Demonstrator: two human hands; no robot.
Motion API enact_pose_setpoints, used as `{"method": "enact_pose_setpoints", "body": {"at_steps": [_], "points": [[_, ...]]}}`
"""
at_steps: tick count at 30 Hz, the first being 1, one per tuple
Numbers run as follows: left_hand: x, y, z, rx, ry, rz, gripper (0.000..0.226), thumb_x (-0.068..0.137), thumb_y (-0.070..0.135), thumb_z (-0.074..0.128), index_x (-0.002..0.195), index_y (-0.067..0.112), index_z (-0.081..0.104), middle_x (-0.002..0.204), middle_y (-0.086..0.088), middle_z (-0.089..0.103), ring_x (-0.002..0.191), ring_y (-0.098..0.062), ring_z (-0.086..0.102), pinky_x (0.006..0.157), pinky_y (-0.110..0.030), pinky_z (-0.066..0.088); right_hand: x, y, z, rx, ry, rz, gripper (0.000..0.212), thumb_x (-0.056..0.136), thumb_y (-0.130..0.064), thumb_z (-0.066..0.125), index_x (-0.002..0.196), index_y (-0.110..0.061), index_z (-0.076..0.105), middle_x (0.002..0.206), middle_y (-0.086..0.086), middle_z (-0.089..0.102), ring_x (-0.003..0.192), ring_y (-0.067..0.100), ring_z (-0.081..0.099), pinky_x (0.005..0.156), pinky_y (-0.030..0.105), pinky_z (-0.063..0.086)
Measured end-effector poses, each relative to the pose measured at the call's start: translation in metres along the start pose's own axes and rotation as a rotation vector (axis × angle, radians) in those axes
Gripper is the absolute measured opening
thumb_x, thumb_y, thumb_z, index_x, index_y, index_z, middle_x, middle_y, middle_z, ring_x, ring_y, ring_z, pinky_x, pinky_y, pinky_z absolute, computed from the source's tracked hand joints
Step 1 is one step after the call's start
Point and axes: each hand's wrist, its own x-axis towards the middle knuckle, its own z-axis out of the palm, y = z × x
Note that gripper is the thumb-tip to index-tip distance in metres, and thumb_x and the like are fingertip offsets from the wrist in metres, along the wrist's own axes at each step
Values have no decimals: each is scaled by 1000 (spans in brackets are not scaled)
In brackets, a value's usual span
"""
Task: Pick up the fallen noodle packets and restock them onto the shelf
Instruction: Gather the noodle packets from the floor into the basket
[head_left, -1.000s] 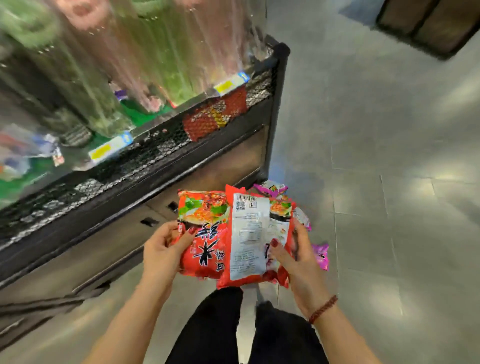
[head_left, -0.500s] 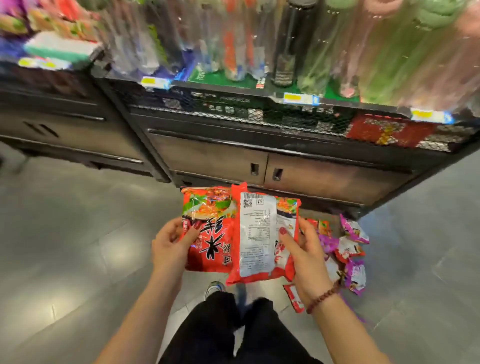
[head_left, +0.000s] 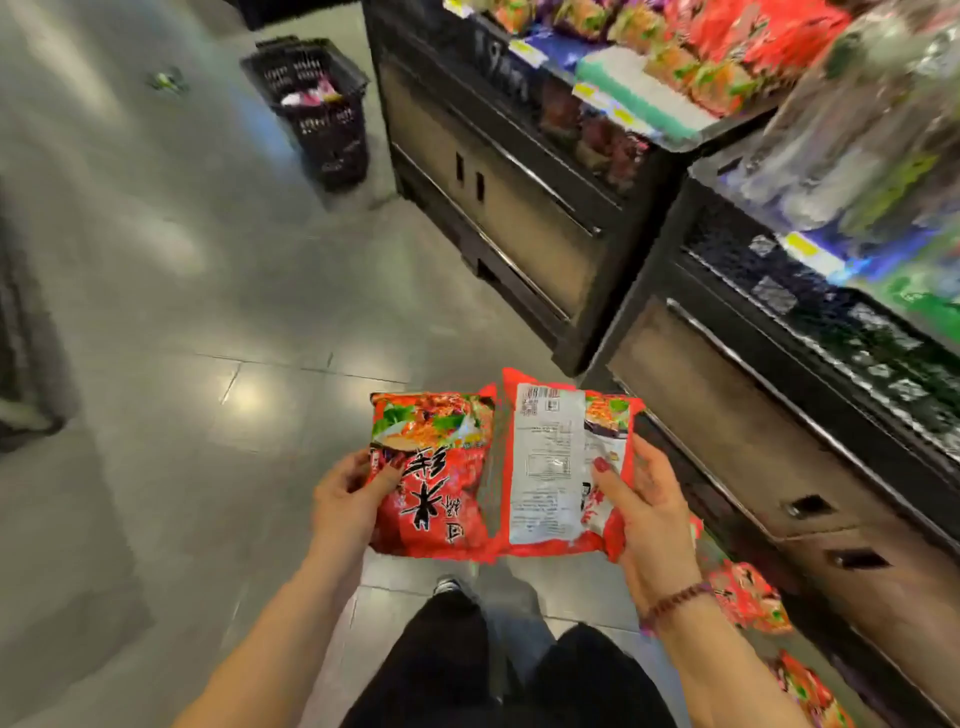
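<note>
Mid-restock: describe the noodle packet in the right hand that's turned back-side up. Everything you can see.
The back-up packet is glossy red plastic film with a white printed panel, a barcode at the top and text too blurred to read. It looks sealed and puffy, held roughly flat above the floor. The right hand grips its right side, thumb on top. Its left edge touches the front-up packet held by the left hand. Another packet seems tucked under its right side.
</note>
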Motion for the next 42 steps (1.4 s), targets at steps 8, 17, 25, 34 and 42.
{"method": "enact_pose_setpoints", "body": {"at_steps": [8, 17, 25, 34, 42], "points": [[79, 45, -71, -130, 236, -31, 20, 89, 3, 64, 92, 23, 64, 93, -9, 70, 82, -30, 67, 77, -42, 54, 81, -3, 122, -97, -178, 135, 42, 81, -6, 64, 122, -8, 56, 117, 15, 68, 103, 31, 67, 84, 46, 57], [210, 104, -51, -212, 401, -72, 13, 89, 11, 68, 94, 21, 63, 100, -10, 70, 87, -32, 69, 76, -42, 56, 253, -33, 251, -175, -340, 201, 36, 89, -10, 62, 124, -14, 54, 106, 5, 73, 94, 27, 71, 73, 46, 60], [333, 194, -17, -287, 499, -67, 23, 90, 16, 67, 112, 16, 62, 107, -8, 68, 90, -30, 69, 69, -37, 56, 406, -90, 361, -305, -546, 164, 31, 90, -3, 60, 117, -18, 59, 109, 8, 72, 98, 27, 70, 82, 47, 58], [483, 266, -21, -319, 527, -88, 25, 89, 15, 69, 112, 17, 62, 105, -7, 69, 90, -28, 70, 78, -41, 58, 510, -84, 484, -357, -554, 219, 34, 89, -5, 62, 121, -17, 59, 111, 4, 71, 105, 23, 67, 91, 55, 52], [661, 347, -65, -284, 469, -70, 25, 86, 19, 72, 110, 17, 63, 105, -7, 70, 85, -28, 71, 68, -38, 56, 612, -89, 637, -335, -541, 210, 32, 88, -2, 63, 116, -17, 60, 108, 9, 72, 96, 24, 70, 77, 40, 58]]}}
